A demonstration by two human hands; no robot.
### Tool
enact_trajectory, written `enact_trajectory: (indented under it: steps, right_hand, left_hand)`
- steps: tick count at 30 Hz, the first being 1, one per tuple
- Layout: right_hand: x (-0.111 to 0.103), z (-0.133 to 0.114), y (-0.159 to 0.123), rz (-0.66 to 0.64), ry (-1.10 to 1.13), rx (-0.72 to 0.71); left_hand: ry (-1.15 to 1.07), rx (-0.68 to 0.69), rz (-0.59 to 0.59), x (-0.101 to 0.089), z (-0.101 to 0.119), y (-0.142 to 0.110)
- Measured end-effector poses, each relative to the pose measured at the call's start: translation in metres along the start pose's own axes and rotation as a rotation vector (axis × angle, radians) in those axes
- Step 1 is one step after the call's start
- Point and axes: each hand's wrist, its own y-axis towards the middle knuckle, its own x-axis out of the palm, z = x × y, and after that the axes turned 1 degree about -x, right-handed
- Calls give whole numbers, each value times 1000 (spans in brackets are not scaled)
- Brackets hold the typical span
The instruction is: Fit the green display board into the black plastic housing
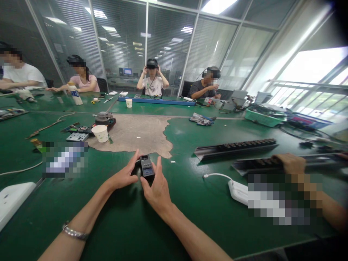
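Observation:
A small black box-shaped device (147, 167) with a row of buttons and a small dark panel is between my two hands, just in front of the brown mat. My right hand (158, 186) has its thumb at the device's near edge and its fingers along the right side, closed on it. On the other side, my left hand (125, 174) is open, with thumb and fingers apart beside the device's left edge. Whether the left fingertips touch it I cannot tell. The device's underside is hidden.
A paper cup (100, 133) and dismantled electronic parts (104, 117) are on the brown mat (133, 134). Long black rails (236, 148) lie to the right, with another person's hand (292, 163) on one. A white power strip (13, 199) is at left. Several people sit across the green table (114, 221).

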Motion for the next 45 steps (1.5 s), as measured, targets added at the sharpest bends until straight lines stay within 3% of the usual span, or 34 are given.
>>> enact_trajectory:
  steps: [14, 20, 25, 32, 45]
  right_hand:
    - [1, 1, 1, -4, 180, 46]
    - [-24, -10, 12, 118, 223, -3]
    - [-41, 3, 22, 226, 192, 69]
    - [-33, 28, 21, 176, 79, 161]
    - [-29, 32, 12, 160, -41, 261]
  left_hand:
    - [74, 32, 5, 4, -5, -1]
    - [116, 73, 3, 5, -5, -2]
    - [264, 58, 70, 15, -4, 0]
    - [308, 36, 120, 20, 0, 2]
    - [307, 35, 120, 18, 1, 1]
